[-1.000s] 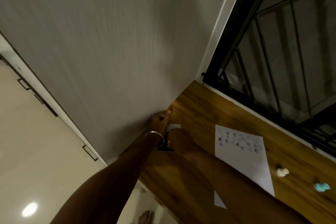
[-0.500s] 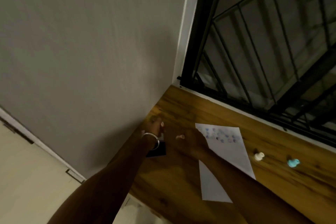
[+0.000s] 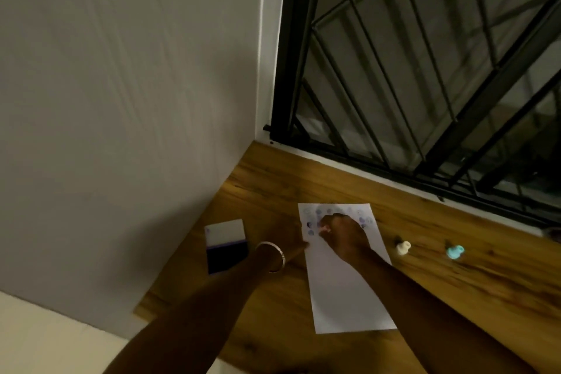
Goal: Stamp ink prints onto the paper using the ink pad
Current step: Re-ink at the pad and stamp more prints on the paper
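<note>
- On the wooden desk (image 3: pixel 455 291), the white paper (image 3: pixel 349 291) serves as the landmark, purple prints (image 3: pixel 364 222) clustered at its far end.
- The right hand (image 3: pixel 344 235) sits fisted over those prints, fingers curled tight; whether a stamp is inside cannot be told.
- The left hand (image 3: pixel 296 241), blurred, rests at the paper's left edge, a bangle (image 3: pixel 271 256) on its wrist; its grip cannot be told.
- Left of the paper lies the ink pad (image 3: pixel 226 247), lid open, dark pad nearest the person.
- Right of the paper, a cream stamp (image 3: pixel 403 247), then a turquoise stamp (image 3: pixel 453 252) farther out.
</note>
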A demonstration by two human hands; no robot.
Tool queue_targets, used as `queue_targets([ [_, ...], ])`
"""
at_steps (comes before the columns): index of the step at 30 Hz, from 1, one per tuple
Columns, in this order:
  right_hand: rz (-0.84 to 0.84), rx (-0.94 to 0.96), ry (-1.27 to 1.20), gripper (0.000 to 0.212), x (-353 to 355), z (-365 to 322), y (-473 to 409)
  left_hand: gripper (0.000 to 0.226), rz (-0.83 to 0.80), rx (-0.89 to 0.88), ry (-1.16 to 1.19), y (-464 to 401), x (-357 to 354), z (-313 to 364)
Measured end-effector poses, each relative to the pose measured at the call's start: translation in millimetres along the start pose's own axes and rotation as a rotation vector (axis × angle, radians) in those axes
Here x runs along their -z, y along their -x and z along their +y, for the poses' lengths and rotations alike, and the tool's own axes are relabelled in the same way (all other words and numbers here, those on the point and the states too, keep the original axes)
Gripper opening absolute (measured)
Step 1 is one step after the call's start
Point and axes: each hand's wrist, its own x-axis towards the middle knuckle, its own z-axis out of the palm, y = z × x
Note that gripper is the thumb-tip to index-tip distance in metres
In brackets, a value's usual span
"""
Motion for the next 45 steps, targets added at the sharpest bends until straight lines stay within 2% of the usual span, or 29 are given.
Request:
queue_targets([
  [2,0.002,0.007,0.032,0.021,-5,-3,-5,0.066,-0.034,-0.091,-0.090,-1,-5,3],
  [7,0.016,-0.046,0.074,0.024,-15,-3,-17,0.087,-0.080,-0.082,-0.201,-7,-9,5],
  [14,0.029,-0.008,0.064,0.024,-15,0,-21,0.084,-0.093,-0.068,-0.187,-10,-7,7],
  [25,-0.089,-0.041,0.138,0.033,-12,-10,-26,0.077,-0.088,-0.054,-0.177,-3,-9,7],
  [28,-0.012,-0.073,0.040,0.028,-6,-8,-20,0.058,-0.139,0.016,0.095,-6,7,18],
  [31,0.089,-0.119,-0.072,0.023,-10,-3,-7,0.026,-0.142,0.266,0.522,-8,23,20],
  [32,0.119,-0.118,-0.091,0.021,-10,-4,-3,0.023,-0.134,0.351,0.617,-7,27,18],
  [34,0.131,-0.103,-0.118,0.021,-3,-8,3,0.023,-0.136,0.441,0.789,-8,29,13],
  [36,0.103,-0.071,-0.149,0.021,7,-13,7,0.026,-0.155,0.451,0.904,-9,27,14],
  [39,0.062,-0.002,-0.181,0.020,17,-19,15,0.042,-0.197,0.459,1.028,-11,19,23],
  [45,0.098,0.044,-0.127,0.017,11,-22,35,0.059,-0.254,0.460,1.161,-13,-5,42],
])
